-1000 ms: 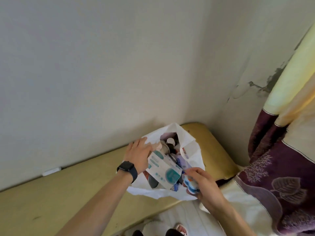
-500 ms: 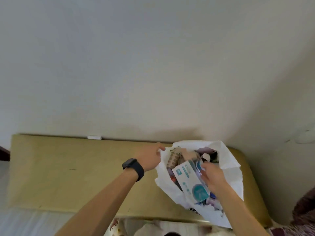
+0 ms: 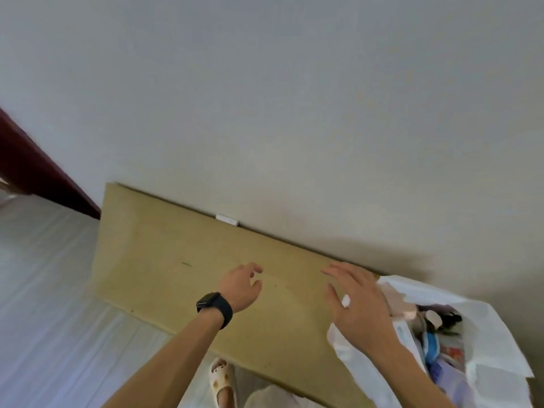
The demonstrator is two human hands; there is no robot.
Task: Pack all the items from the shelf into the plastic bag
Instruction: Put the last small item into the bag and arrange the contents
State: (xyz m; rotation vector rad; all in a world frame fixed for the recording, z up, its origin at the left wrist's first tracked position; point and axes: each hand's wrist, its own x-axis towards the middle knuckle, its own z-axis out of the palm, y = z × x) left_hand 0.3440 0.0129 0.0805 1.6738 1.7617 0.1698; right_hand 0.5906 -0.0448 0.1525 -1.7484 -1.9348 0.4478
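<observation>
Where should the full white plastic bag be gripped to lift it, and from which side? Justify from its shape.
Probably the loose rim of the plastic bag, gathered on both sides of the mouth, coming from above. The mouth gapes upward with items heaped inside, and the walls are soft film, so a lower grip would likely squeeze the contents.

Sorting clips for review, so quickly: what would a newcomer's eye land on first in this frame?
Two bare hands, the left hand with a black watch at its wrist and the right hand, hover open and holding nothing over the tan shelf at centre. At the right edge a white plastic bag stands open, stuffed with mixed packages. A small white piece sits where the shelf meets the wall.
</observation>
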